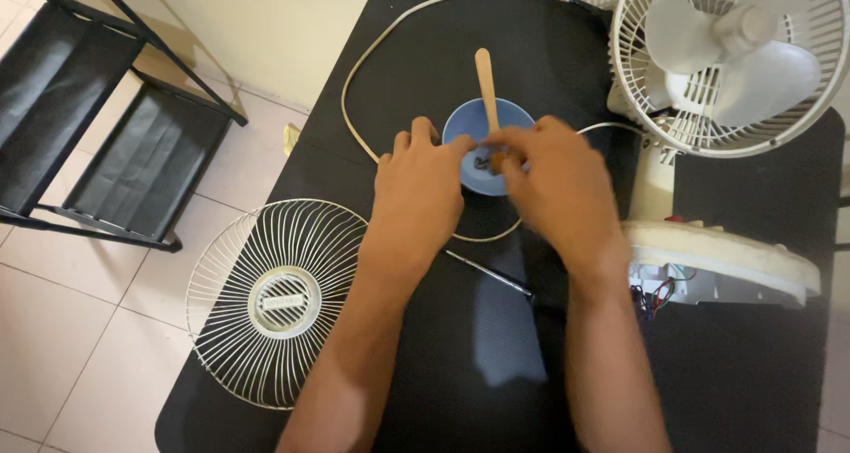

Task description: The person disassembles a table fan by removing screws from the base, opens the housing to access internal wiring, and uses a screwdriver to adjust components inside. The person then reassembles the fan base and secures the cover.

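- Blue bowl (478, 152) sits mid-table on the black table (496, 364), between both hands; a wooden stick (486, 85) leans out of it toward the far edge.
- Left hand (416, 192) and right hand (553, 183) meet over the bowl's near rim, fingertips pinched around a small dark part (482, 162). Motion blur hides what the part is, and which hand actually has hold of it cannot be told.
- Risk 1: the small part slips from the pinch; if it misses the bowl it lands dark on dark tabletop and would be hard to spot.
- Risk 2: a wrist nudges the stick; it could lever the light bowl over and spill whatever is inside.
- Risk 3: the pale power cord (354, 108) loops around the bowl and passes under the hands; a snag could drag the bowl or tug the fan.
- Risk 4: the detached front grille (279, 302) overhangs the table's left edge; an elbow bump likely sends it to the tiled floor.
- Risk 5: the fan base (722, 258) lies open on its side with exposed wires (655, 294) just beside the right forearm; brushing them could pull a lead.
- Fan head (730, 54), blades bare at the front, is at far right.
- Labels: 1 round pale badge (282, 302) at the grille's centre; no packages or signs visible.
- Black folding rack (88, 125) stands on the floor at left, well apart.
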